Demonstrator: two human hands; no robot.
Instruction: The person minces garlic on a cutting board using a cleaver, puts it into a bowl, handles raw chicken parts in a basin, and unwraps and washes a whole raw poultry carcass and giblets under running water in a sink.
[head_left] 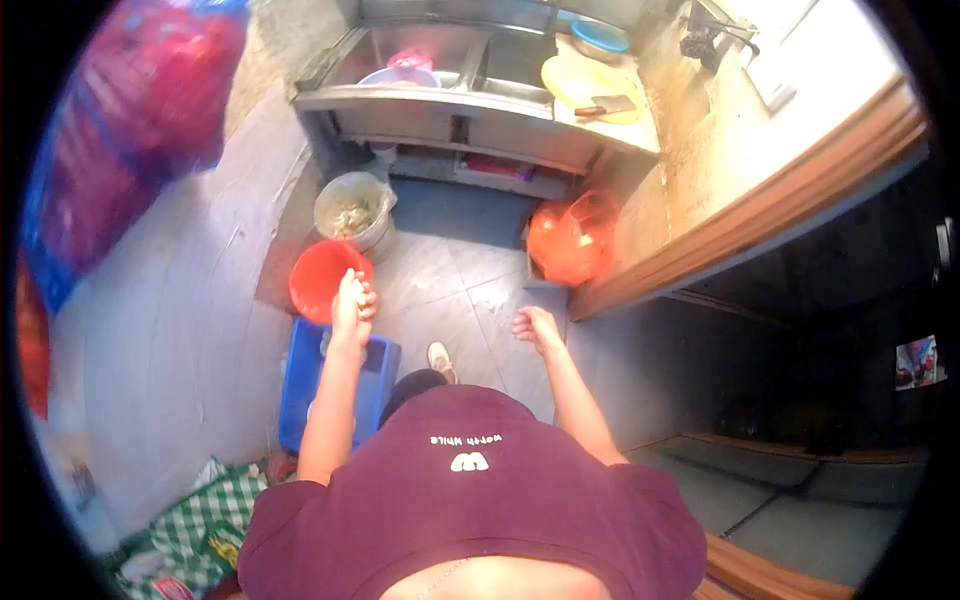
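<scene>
Red bucket point(318, 282) just left of left hand point(354, 308), fingers curled, can't tell on what; right hand point(537, 327) well apart, fingers loosely parted.

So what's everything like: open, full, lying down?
White bucket, open, something inside.
Red bucket, open at the top.
Blue bin, open at the top.
Knife, lying on the yellow board.
Plastic bag, bulging.
Left hand, curled by the red bucket, hold unclear.
Right hand, loosely curled, holding nothing visible.

Maroon shirt point(480, 510): "worth while" lettering point(466, 440) across chest, seen upside down.
</scene>
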